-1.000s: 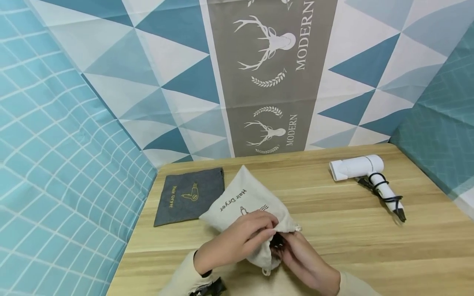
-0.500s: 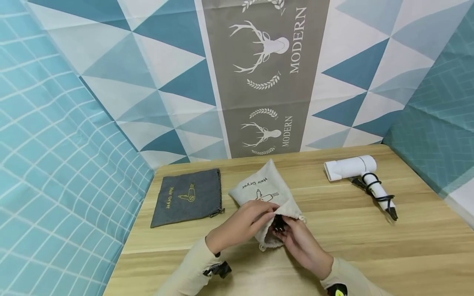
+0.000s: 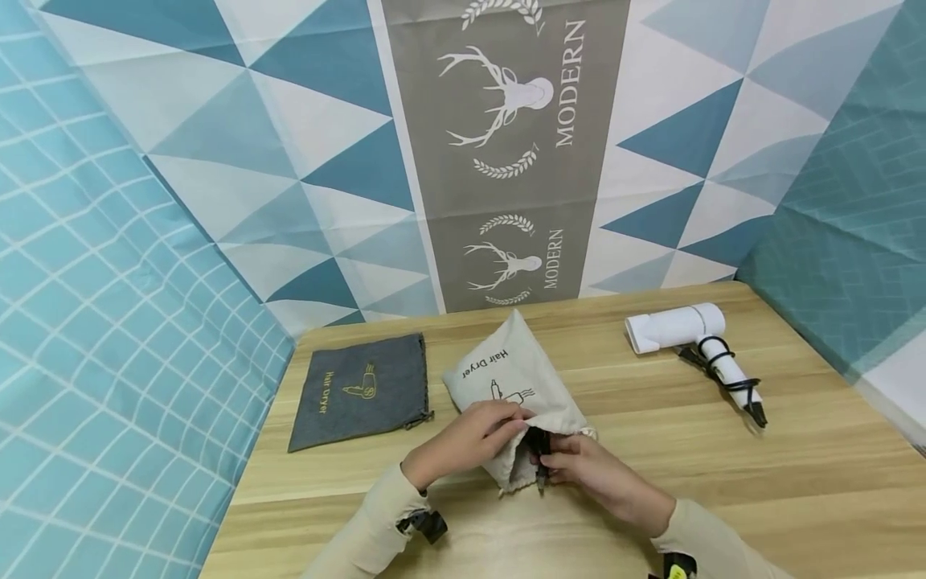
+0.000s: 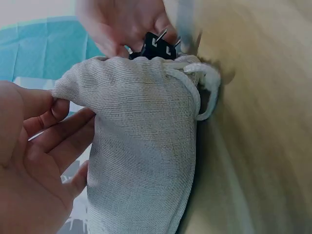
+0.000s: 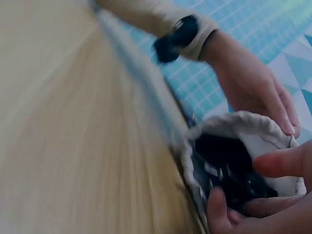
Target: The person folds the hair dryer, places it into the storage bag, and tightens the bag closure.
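Note:
A cream drawstring bag [image 3: 517,366] printed "Hair Dryer" lies on the table with its mouth toward me. My left hand [image 3: 463,442] pinches the bag's rim between thumb and finger and keeps the mouth apart, as the left wrist view shows. At that mouth, my right hand [image 3: 604,478] grips a black two-pin power plug [image 4: 156,46], its metal prongs pointing outward. Dark contents [image 5: 226,163] show inside the bag in the right wrist view, too dim to make out fully. A white drawcord loop [image 4: 209,87] hangs from the rim.
A flat dark grey zip pouch [image 3: 362,394], also marked "Hair Dryer", lies to the left. At the back right rests a white hair dryer [image 3: 673,328] with its black cord wrapped around the handle. Patterned cloth walls [image 3: 347,161] border the wooden table [image 3: 810,482].
The bag has come down and shifted right, off the grey pouch's corner. The black plug now sticks farther out of the mouth in my right hand. My left hand stays at the rim.

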{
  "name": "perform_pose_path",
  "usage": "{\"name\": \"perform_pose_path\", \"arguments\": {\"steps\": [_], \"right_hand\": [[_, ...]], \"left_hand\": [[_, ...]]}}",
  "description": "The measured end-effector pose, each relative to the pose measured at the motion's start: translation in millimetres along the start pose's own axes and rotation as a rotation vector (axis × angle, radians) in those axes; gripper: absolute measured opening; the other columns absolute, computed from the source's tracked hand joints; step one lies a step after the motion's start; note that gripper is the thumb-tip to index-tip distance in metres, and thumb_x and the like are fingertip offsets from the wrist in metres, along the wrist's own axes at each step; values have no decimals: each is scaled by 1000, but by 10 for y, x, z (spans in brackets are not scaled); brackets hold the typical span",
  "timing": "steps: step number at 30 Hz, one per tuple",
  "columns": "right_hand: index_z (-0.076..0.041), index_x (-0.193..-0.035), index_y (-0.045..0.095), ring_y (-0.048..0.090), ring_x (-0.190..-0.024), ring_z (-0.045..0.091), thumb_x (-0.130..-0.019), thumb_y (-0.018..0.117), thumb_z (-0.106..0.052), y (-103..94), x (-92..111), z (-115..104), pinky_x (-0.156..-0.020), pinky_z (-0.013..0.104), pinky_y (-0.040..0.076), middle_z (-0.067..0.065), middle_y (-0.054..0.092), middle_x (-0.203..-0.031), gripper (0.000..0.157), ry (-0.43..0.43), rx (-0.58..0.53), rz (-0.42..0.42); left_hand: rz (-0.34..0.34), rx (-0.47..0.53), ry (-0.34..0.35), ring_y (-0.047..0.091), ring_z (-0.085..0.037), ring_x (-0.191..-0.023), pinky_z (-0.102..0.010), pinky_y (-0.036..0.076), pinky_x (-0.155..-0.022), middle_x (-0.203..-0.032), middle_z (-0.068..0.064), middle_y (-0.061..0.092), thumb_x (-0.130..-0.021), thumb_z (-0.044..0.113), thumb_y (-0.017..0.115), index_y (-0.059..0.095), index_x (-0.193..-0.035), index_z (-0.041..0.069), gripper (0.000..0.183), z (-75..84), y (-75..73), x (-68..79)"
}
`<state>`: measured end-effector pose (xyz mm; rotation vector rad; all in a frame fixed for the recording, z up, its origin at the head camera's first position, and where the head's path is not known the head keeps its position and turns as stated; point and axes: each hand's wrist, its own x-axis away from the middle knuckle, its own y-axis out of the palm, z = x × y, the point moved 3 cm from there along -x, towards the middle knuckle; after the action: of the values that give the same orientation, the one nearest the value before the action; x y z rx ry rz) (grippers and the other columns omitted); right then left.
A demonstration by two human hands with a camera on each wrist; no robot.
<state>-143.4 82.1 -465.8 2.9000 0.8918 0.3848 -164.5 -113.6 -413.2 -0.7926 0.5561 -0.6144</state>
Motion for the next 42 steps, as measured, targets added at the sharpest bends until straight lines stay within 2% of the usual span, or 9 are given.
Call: {"name": "perform_pose_path", "arguments": {"steps": [6,12,14,18,21,24,29,35,42], "right_hand": [[25,-131,44,65,-107,34,-96,58,-1,6,91,18,-85,34,57,39,53,-129,45,-118,193,144],[0,-121,67,68,-100,25,-94,68,-12,74,273,-119,-84,33,56,13,69,-116,29,-277,685,323],[-4,-116,69,69,-96,21,-94,69,-13,84,343,-158,-81,31,57,7,71,-110,23,-312,741,340],[-8,-103,71,65,-84,7,-94,69,-12,67,470,-173,-71,24,56,-2,71,-96,11,-381,814,371],[-10,-99,71,61,-80,1,-92,70,-8,24,516,-167,-67,23,54,-6,69,-89,7,-437,869,397],[-10,-99,71,61,-80,1,-93,69,-7,-27,524,-162,-67,23,55,-7,68,-89,8,-459,902,384],[-11,-107,69,63,-91,7,-93,70,-13,-63,564,-110,-76,29,55,-6,68,-100,13,-502,1030,279],[-14,-110,69,62,-98,8,-97,67,-21,-65,602,-12,-81,32,55,-9,65,-109,15,-498,1068,175],[-7,-111,69,64,-92,5,-98,65,-20,-100,560,2,-76,28,56,-3,69,-106,18,-420,970,151]], "left_hand": [[-23,-60,-25,60,-10,-110,-31,45,-99,-123,4,67,-110,28,39,65,-128,15,34,-1,94,63],[7,-179,30,62,-6,-113,-44,32,-115,-119,4,69,-108,25,46,68,-120,13,27,29,177,69],[27,-233,49,63,-5,-111,-46,31,-115,-118,4,69,-105,30,52,64,-122,13,27,38,223,81],[46,-396,83,57,-14,-125,-52,28,-115,-131,0,62,-94,42,67,52,-135,13,52,83,320,140],[41,-565,123,50,-22,-133,-56,29,-113,-137,-3,59,-85,32,77,56,-134,13,56,121,358,177],[16,-670,134,52,-22,-131,-56,30,-113,-135,-3,61,-73,14,83,65,-120,14,51,129,346,193],[-38,-676,92,50,-21,-134,-58,28,-113,-139,-4,59,-63,3,84,67,-115,14,56,91,262,207],[0,-638,73,49,-22,-135,-60,27,-113,-139,-5,59,-66,-10,72,66,-113,12,52,-7,197,200],[62,-558,86,50,-23,-134,-62,27,-112,-137,-7,61,-82,0,65,67,-96,16,22,-36,195,204]]}}
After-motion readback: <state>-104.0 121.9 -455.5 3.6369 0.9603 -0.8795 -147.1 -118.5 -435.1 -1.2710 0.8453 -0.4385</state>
